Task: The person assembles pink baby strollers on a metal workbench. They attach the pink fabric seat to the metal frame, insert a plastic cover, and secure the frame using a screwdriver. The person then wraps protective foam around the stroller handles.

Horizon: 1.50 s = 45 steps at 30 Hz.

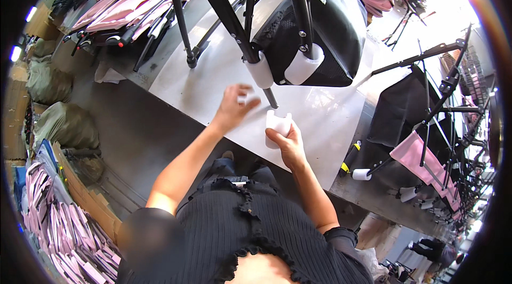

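– Holding what?
– Right grip (292,148) clasps the sleeve (278,123) near the tube (271,98)'s end, over the tabletop (326,130); left grip (233,108) curls loosely, empty.
– Any risk?
– A slack hold could drop the sleeve.

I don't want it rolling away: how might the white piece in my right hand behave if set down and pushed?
The white piece is probably light: your right hand alone holds it. Its rounded side may let it roll, perhaps unevenly given the notched end.
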### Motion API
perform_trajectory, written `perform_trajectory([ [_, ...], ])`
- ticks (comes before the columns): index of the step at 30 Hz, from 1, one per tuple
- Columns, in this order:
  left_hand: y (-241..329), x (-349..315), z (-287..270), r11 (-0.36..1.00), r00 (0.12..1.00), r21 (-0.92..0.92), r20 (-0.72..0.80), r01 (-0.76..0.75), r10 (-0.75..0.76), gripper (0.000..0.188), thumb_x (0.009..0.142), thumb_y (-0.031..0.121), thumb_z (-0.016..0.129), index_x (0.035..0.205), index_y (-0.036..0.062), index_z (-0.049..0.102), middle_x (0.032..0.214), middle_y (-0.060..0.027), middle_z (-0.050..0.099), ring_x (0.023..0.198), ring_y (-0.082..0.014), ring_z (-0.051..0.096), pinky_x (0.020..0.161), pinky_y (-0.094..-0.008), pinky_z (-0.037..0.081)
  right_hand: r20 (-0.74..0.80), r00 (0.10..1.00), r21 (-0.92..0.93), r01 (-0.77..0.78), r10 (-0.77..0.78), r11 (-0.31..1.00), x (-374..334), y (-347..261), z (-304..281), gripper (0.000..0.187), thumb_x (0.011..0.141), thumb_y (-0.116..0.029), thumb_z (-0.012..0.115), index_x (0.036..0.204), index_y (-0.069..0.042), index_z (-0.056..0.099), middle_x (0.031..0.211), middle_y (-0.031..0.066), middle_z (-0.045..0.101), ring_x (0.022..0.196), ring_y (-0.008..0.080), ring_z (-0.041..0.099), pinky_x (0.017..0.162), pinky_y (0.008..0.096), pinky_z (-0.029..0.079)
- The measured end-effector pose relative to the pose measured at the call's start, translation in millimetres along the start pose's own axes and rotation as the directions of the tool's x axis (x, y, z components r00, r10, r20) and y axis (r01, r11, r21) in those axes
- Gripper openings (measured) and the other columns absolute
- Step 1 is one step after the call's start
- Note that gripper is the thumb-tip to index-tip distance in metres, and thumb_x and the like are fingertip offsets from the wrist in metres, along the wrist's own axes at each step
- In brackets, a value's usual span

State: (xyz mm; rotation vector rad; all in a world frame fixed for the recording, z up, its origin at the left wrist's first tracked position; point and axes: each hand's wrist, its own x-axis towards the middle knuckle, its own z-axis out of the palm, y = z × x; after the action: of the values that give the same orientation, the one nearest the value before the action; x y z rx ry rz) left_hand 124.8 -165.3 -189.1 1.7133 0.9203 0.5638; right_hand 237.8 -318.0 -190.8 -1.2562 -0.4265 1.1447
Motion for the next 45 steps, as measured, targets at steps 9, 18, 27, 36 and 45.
perform_trajectory([
  [9, -31.1, 52.2, 21.9, 0.874, 0.978, -0.438, -0.107, -0.209, 0.18, 0.04, 0.08, 0.005, 0.068, 0.113, 0.0033, 0.046, 0.103, -0.0052, 0.059, 0.097, -0.0148, 0.057, 0.085, -0.0276, 0.045, -0.235, 0.971, -0.02, 0.031, -0.035, 0.999, -32.4, 7.4, -34.1, 0.026, 0.079, -0.011, 0.069, 0.101, -0.005, 0.056, 0.089, 0.0007, 0.058, 0.081, 0.0091, 0.054, 0.073, 0.0258, 0.044],
  [18, -170.4, -110.7, -143.9, 0.95, 0.834, -0.225, -0.463, 0.217, -0.3, 0.031, 0.082, 0.007, 0.062, 0.111, 0.0044, 0.052, 0.099, -0.0047, 0.059, 0.09, -0.0109, 0.055, 0.079, -0.0253, 0.045, -0.496, 0.844, -0.005, 0.235, -0.207, 0.972, 2.8, 8.0, -69.7, 0.029, 0.079, -0.013, 0.068, 0.103, -0.001, 0.055, 0.091, 0.0046, 0.06, 0.082, 0.0126, 0.056, 0.072, 0.0276, 0.046],
  [27, -130.0, -338.6, -250.2, 0.634, 0.411, -0.141, -0.652, 0.76, -0.637, 0.035, 0.081, 0.013, 0.065, 0.112, 0.0039, 0.052, 0.099, -0.0054, 0.059, 0.089, -0.0119, 0.056, 0.079, -0.0261, 0.045, -0.039, 0.978, -0.11, 0.2, -0.206, 0.974, 56.7, -37.8, -60.5, 0.022, 0.082, -0.008, 0.066, 0.102, 0.0, 0.063, 0.091, 0.0032, 0.065, 0.083, 0.0088, 0.057, 0.076, 0.0239, 0.046],
  [36, -86.7, -409.8, -262.2, 0.494, 0.235, -0.192, -0.699, 0.848, -0.675, 0.04, 0.079, 0.018, 0.067, 0.114, 0.0034, 0.052, 0.098, -0.0061, 0.06, 0.087, -0.0128, 0.056, 0.079, -0.0269, 0.045, 0.547, 0.789, -0.25, 0.474, -0.28, 0.844, 44.4, -28.6, -6.2, 0.029, 0.074, 0.002, 0.062, 0.102, -0.006, 0.067, 0.098, 0.0151, 0.066, 0.09, 0.0289, 0.065, 0.081, 0.0335, 0.05],
  [45, -84.3, -389.1, -252.8, 0.491, 0.288, -0.142, -0.659, 0.859, -0.694, 0.046, 0.078, 0.024, 0.07, 0.115, 0.0029, 0.052, 0.098, -0.0068, 0.061, 0.086, -0.0138, 0.057, 0.079, -0.0277, 0.045, 0.127, 0.71, -0.616, 0.604, -0.693, 0.506, 72.0, -16.6, 19.4, 0.043, 0.064, -0.017, 0.076, 0.096, -0.001, 0.052, 0.087, 0.0169, 0.059, 0.08, 0.0349, 0.058, 0.071, 0.0401, 0.047],
])
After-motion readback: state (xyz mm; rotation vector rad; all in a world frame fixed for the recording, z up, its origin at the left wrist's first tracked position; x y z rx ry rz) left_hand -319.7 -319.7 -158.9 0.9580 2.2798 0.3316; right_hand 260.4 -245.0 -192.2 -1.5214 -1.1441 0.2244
